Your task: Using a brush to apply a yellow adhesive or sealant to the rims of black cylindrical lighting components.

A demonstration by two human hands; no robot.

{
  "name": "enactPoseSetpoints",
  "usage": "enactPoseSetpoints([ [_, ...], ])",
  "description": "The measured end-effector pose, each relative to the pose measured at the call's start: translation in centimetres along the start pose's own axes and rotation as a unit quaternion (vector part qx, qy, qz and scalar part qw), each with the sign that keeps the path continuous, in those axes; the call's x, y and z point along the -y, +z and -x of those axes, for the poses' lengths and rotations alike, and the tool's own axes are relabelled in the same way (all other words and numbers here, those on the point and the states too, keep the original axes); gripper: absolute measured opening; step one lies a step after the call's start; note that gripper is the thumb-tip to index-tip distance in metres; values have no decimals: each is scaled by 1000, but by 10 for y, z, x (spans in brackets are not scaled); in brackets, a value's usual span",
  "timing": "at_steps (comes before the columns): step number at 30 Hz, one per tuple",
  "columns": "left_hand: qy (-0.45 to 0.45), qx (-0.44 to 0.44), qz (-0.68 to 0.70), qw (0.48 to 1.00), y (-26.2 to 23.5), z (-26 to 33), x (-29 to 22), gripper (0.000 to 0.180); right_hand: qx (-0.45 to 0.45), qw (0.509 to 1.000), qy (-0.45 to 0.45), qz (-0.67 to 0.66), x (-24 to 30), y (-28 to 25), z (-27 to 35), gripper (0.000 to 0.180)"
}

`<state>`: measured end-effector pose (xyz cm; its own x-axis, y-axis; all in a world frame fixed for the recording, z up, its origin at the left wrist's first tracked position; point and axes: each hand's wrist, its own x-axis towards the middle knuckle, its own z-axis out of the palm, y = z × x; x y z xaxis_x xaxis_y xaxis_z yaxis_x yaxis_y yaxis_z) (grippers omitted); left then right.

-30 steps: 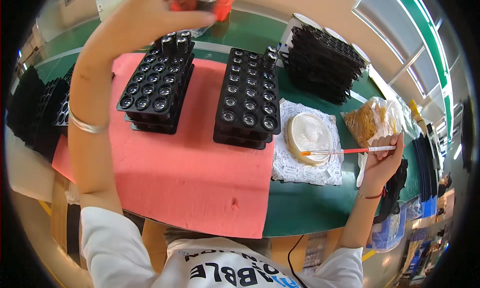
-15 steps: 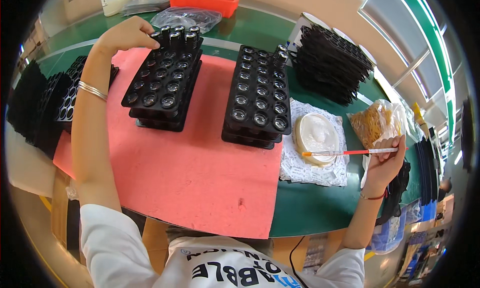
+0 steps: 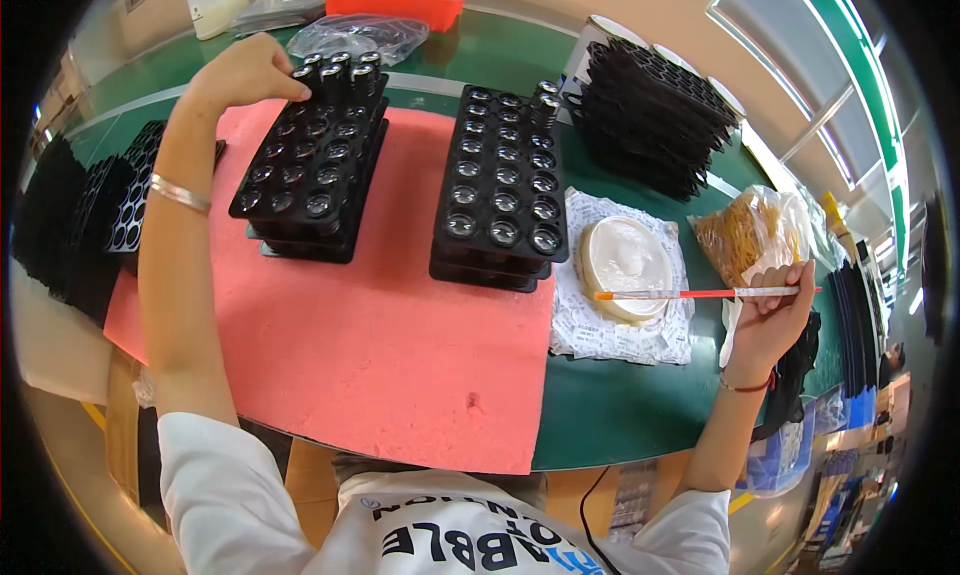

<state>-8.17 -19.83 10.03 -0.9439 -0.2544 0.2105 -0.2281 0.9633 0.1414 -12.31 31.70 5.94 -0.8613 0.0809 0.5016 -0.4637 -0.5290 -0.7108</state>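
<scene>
Gripping a red-and-white brush [image 3: 703, 294], your right hand [image 3: 774, 310] curls; your left hand [image 3: 248, 72], grip unclear, touches a shiny-topped black cylinder [image 3: 303, 73]. Pink mat [image 3: 390, 365], green table [image 3: 610, 415], beige wall [image 3: 560, 0].

The left hand [image 3: 243, 72] brings its fingers to a black cylinder with a shiny rounded top [image 3: 303, 73] at one far corner of a black rectangular plastic tray [image 3: 318, 227]; their grip is unclear. A matching tray [image 3: 490, 254] stands beside it on a flat pink sheet [image 3: 380, 375] covering the green counter [image 3: 620, 425]. The right hand [image 3: 768, 310] holds a slim red-and-white brush [image 3: 705, 294] across a round cream-coloured dish [image 3: 630, 255].
</scene>
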Motion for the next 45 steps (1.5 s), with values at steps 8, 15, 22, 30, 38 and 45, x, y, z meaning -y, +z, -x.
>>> enactPoseSetpoints([
  [8,104,-124,110,981,-7,24,-121,36,-117,981,-124,89,11,10,4,31],
  [15,127,-77,-51,988,25,1,-218,42,21,921,-332,201,13,-8,8,36],
  [22,138,-91,-38,986,46,-13,-224,33,100,918,-278,265,12,-5,16,41],
  [30,157,-114,13,981,48,-8,-210,27,91,919,-278,265,10,-8,14,42],
  [38,201,-43,130,970,10,90,-208,21,78,896,-325,292,6,-6,13,43],
  [45,261,54,127,955,46,152,-187,10,91,880,-334,324,6,-7,21,44],
])
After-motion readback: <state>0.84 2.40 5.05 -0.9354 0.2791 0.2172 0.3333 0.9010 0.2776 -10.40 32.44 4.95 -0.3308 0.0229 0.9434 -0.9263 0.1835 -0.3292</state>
